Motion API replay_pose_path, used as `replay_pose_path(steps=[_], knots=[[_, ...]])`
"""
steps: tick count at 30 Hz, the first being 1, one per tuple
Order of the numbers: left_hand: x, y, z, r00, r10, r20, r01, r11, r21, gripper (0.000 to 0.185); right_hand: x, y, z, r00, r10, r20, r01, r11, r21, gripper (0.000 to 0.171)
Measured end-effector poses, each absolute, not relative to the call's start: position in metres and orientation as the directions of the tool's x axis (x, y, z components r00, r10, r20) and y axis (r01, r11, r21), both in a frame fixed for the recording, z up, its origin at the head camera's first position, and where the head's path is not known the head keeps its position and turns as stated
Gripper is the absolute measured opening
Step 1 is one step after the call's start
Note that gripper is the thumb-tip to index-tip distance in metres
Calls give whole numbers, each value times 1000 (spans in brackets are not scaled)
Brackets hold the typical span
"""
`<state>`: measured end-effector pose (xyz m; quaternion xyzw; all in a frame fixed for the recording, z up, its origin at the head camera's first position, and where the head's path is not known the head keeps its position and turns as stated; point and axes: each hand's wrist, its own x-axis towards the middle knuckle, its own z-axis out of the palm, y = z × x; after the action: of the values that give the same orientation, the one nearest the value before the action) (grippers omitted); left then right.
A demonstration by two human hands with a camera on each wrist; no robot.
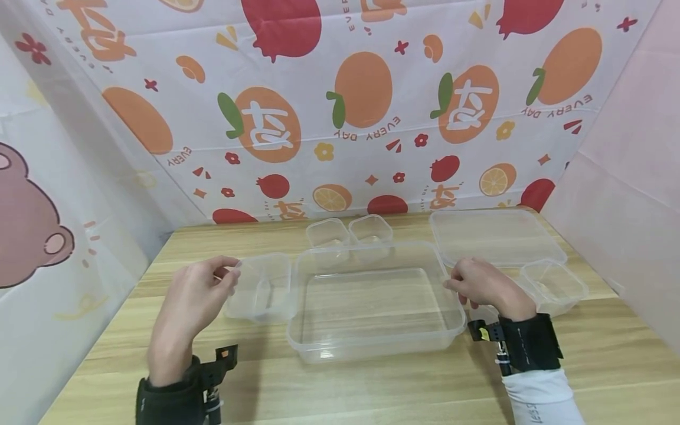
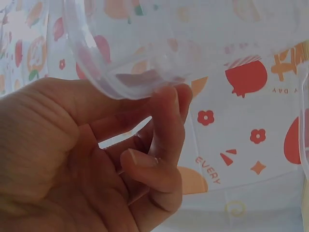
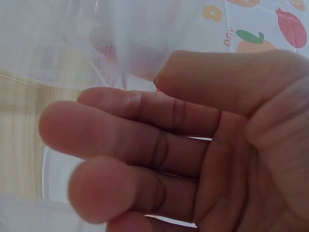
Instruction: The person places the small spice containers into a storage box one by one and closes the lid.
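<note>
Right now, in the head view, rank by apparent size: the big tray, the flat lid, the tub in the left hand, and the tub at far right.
1. Big tray.
2. Flat lid, though it lies farther back.
3. Tub in the left hand and far-right tub: they look alike, no ranking.

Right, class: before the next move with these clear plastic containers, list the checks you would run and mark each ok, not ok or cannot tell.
1. Left hand has a hold on the small clear container: ok, fingers pinch its rim.
2. Right hand holds the large clear container: cannot tell; it rests at the right rim, the grip is hidden.
3. Large clear container holds nothing: ok.
4. Large clear container sits flat on the wooden table: ok.
5. Flat lid lies apart from both hands: ok.
6. The other small containers, two behind and one at right, are upright: ok.
</note>
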<state>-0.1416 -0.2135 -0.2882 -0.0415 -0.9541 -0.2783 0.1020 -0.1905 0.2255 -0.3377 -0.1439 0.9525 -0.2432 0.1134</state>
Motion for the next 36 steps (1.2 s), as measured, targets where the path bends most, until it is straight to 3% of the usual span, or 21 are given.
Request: replay_pose_path(steps=[15, 36], knots=[[-148, -200, -285, -968, 4, 251, 145, 825, 546, 28, -194, 223, -337, -932, -331, -149, -219, 841, -495, 28], [-169, -163, -280, -958, 76, 276, 232, 774, 590, 26, -192, 223, -339, -933, -332, -140, -225, 840, -495, 28]])
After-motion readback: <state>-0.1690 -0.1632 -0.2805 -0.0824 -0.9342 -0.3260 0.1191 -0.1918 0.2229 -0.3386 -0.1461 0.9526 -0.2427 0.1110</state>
